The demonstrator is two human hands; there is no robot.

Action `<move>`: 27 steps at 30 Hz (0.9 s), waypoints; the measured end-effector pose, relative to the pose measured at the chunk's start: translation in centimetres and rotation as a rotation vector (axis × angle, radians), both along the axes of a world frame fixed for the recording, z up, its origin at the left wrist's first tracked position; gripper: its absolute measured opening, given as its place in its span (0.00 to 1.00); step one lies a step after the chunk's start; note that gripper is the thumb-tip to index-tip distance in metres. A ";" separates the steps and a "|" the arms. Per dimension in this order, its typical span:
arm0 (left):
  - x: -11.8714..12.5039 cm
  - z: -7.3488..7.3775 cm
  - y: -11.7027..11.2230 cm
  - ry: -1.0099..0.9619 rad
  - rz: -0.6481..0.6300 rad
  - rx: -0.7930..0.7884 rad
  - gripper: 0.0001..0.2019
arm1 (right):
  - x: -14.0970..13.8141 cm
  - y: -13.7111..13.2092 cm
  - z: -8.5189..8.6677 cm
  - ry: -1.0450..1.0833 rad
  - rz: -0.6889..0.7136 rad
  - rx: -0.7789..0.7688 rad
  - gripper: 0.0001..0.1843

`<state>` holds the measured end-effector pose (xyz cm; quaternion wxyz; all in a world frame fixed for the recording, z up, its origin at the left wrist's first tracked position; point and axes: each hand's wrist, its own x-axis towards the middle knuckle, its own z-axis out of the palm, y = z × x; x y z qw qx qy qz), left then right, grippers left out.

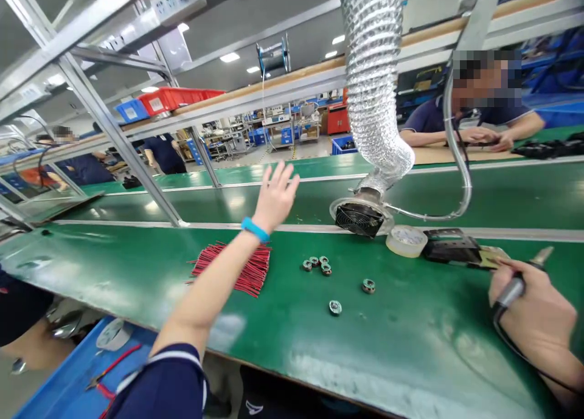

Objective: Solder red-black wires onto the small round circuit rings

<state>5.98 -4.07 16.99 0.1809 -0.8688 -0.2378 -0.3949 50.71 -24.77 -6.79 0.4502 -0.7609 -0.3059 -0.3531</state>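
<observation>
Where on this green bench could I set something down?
Left of the red wires, and between the nearest round circuit board and the right hand, the bench looks bare. It's crowded toward the back right: fan, tape roll, black holder.

Red bin [182,96] beside a blue bin [131,110] on a metal shelf [310,82], a spool [272,59] farther right.
</observation>
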 end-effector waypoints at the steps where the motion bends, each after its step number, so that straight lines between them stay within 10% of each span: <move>1: 0.4 2.2 2.0 0.027 -0.040 0.005 0.21 | -0.9 -0.3 0.3 -0.001 0.029 0.002 0.15; 7: 2.5 10.3 9.7 0.469 -0.072 0.125 0.19 | -4.9 -2.3 0.2 -0.035 0.152 -0.020 0.19; 14: 1.2 13.5 11.8 0.721 0.108 0.183 0.49 | -8.5 -4.1 0.5 -0.051 0.249 -0.133 0.22; 20: -0.5 10.9 6.0 0.536 0.328 0.042 0.54 | -13.7 -5.3 2.2 -0.067 0.416 -0.150 0.12; 27: -2.7 1.5 -3.5 0.429 0.131 0.046 0.30 | -21.4 -6.0 3.3 -0.053 0.721 -0.090 0.17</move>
